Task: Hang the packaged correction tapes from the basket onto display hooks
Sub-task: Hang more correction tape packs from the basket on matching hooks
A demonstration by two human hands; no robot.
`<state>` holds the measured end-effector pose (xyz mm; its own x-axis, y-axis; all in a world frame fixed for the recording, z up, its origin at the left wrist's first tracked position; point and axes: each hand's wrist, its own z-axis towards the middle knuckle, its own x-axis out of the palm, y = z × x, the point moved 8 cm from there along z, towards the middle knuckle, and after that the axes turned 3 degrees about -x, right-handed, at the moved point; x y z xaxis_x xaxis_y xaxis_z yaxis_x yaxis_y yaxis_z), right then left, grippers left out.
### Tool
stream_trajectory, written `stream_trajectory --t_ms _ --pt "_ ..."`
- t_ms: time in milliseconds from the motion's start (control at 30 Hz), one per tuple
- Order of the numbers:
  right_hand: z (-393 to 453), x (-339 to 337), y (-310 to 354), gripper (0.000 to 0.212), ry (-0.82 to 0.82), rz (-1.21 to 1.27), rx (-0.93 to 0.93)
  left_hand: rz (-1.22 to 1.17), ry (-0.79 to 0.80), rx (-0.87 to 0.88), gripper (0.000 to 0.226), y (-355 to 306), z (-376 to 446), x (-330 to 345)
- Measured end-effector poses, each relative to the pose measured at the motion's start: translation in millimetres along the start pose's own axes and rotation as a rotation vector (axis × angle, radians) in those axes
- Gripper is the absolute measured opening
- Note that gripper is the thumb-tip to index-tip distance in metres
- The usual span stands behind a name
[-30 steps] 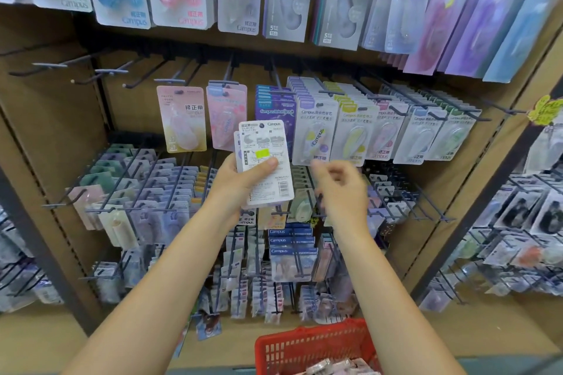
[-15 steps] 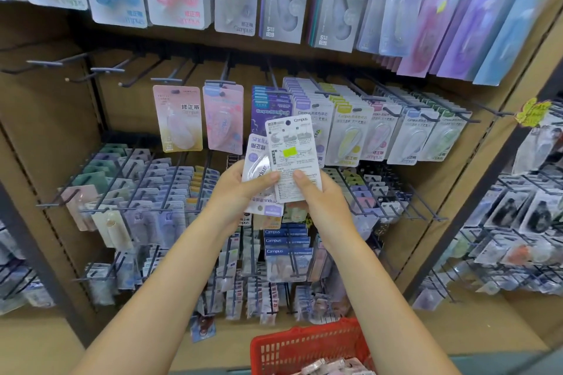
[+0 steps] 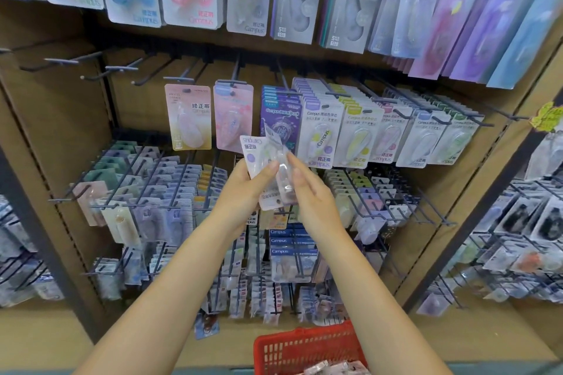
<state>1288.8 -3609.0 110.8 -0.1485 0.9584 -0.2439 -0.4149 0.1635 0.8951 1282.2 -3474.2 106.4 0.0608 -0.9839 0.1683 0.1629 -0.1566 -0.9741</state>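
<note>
Gripping a small stack of white carded correction-tape packs (image 3: pixel 264 167), the left hand (image 3: pixel 243 192) clamps thumb over fingers; the right hand (image 3: pixel 310 192) pinches the front pack edge-on. Their long axis runs upright, hang-holes seemingly downward, below the purple-carded display hook (image 3: pixel 281 82).

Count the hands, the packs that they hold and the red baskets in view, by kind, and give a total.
Hands: 2 (left hand, right hand)
Held packs: 2 (left pack, right pack)
Red basket: 1
Total: 5
</note>
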Motion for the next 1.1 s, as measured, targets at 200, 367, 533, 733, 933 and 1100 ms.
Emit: stream_trajectory --t_ms 200,367,533,733,933,1100 --pt "0.1 -23.4 -8.3 0.058 -0.133 0.128 0.066 -0.025 -0.082 0.011 0.043 6.5 3.9 -14.7" --pt "-1.6 -22.2 -15.7 0.021 -0.104 0.292 0.181 -0.039 -0.056 0.017 0.045 7.1 4.6 -9.5" --pt "-2.0 -27.4 -13.2 0.019 -0.1 0.297 0.161 -0.008 0.009 0.033 0.047 6.3 6.1 -1.8" --pt "-3.9 -53.0 -16.3 0.026 -0.13 0.318 0.112 -0.001 0.06 0.019 0.042 5.3 8.7 21.1" --pt "-13.5 -132.0 -43.3 0.016 -0.333 0.329 0.125 -0.013 0.063 -0.041 0.036 9.2 17.0 59.9" --pt "-10.4 -206.9 -54.8 0.016 -0.48 0.308 0.126 0.029 0.061 -0.07 0.023 14.8 22.6 112.0"
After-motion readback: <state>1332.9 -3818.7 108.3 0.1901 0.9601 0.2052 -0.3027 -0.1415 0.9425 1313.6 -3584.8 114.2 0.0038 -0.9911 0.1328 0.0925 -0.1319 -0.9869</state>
